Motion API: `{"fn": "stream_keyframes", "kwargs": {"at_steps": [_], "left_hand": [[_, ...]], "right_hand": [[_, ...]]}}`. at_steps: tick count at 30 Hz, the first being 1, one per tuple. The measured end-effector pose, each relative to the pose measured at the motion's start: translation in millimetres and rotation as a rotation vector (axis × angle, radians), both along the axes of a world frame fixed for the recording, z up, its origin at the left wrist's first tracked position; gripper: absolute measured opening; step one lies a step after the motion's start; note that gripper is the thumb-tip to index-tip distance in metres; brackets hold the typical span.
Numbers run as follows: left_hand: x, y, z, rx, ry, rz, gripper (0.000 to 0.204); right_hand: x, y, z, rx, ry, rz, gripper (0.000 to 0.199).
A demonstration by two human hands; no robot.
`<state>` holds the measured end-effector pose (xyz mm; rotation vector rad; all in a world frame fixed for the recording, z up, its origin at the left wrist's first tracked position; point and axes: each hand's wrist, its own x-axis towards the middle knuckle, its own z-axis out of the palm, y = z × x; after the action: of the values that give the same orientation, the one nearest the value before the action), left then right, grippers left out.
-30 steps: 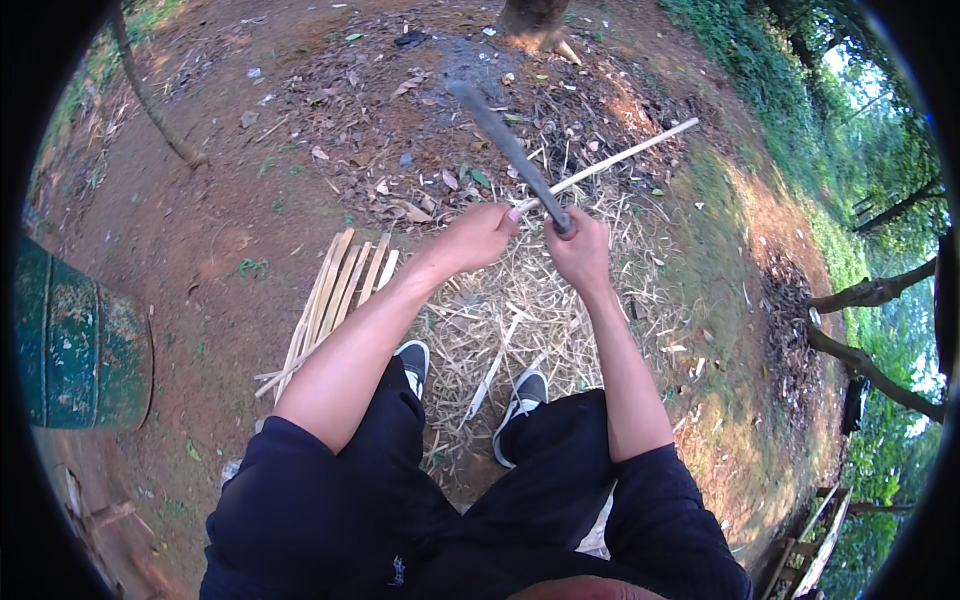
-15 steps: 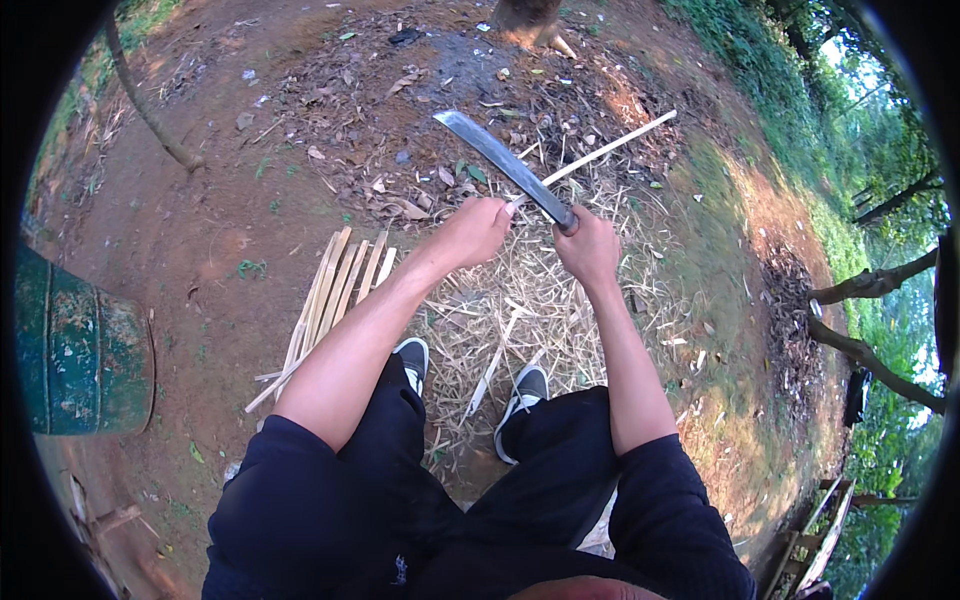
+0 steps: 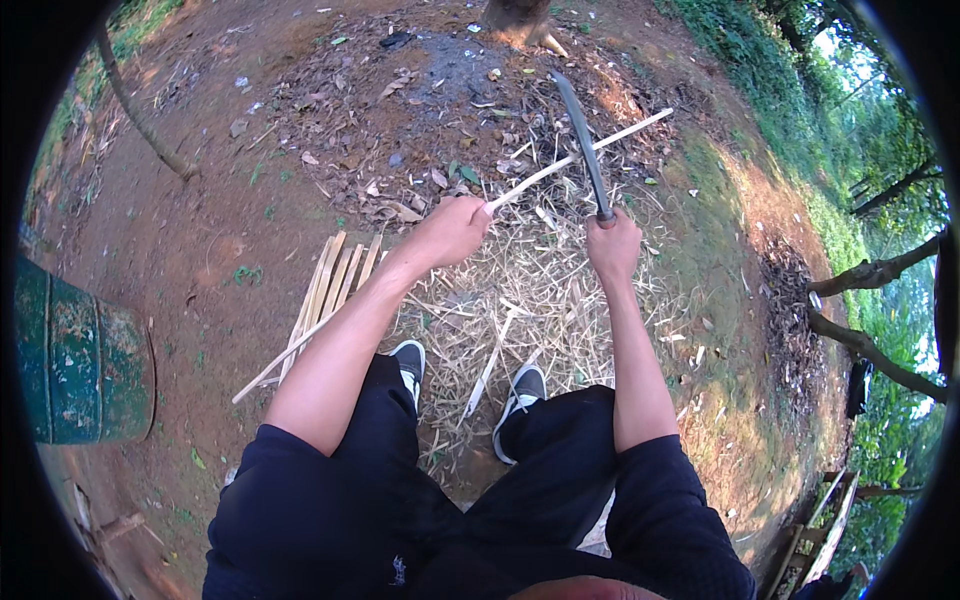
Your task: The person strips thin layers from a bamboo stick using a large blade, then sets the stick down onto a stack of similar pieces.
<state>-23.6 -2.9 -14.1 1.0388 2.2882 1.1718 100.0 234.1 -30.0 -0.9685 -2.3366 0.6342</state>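
Observation:
My left hand (image 3: 452, 232) is closed around a long, pale wooden strip (image 3: 535, 180). The strip slants away to the upper right; a pale length emerging left of my forearm looks like its other end. My right hand (image 3: 613, 245) grips the handle of a machete (image 3: 583, 125), whose long, dark blade points away from me and crosses the strip. Whether blade and strip touch there, I cannot tell. Several split wooden strips (image 3: 327, 283) lie side by side on the ground, partly hidden by my left forearm.
Pale shavings (image 3: 480, 310) cover the ground around my shoes. A green metal drum (image 3: 85, 355) stands at the left. Dry leaves (image 3: 345, 150) and a tree trunk (image 3: 517, 18) are ahead, a thin stem (image 3: 140, 115) at the far left. Bare branches (image 3: 880, 275) reach in from the right.
The machete has swung from pointing far left to pointing nearly straight ahead, and my right hand has shifted slightly right. My left hand has drawn back a little left with the strip.

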Motion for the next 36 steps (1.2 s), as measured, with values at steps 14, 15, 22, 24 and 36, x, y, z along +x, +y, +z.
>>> {"fn": "stream_keyframes", "kwargs": {"at_steps": [14,15,22,24,36], "left_hand": [[9,20,-2,-0.009,0.0,-0.066,0.035],[9,17,0,-0.034,-0.033,-0.054,0.035],[-12,3,-14,0.148,0.061,0.144,0.025],[-16,5,-4,0.323,0.144,0.257,0.023],[-36,-6,6,0.926,-0.084,0.479,0.026]], "right_hand": [[3,-7,-1,0.024,-0.096,0.116,0.015],[7,1,0,-0.007,-0.074,0.035,0.017],[26,25,-10,-0.125,0.167,-0.177,0.024],[23,23,-10,-0.109,0.23,-0.157,0.028],[1,-30,-2,0.098,0.082,0.23,0.02]]}}
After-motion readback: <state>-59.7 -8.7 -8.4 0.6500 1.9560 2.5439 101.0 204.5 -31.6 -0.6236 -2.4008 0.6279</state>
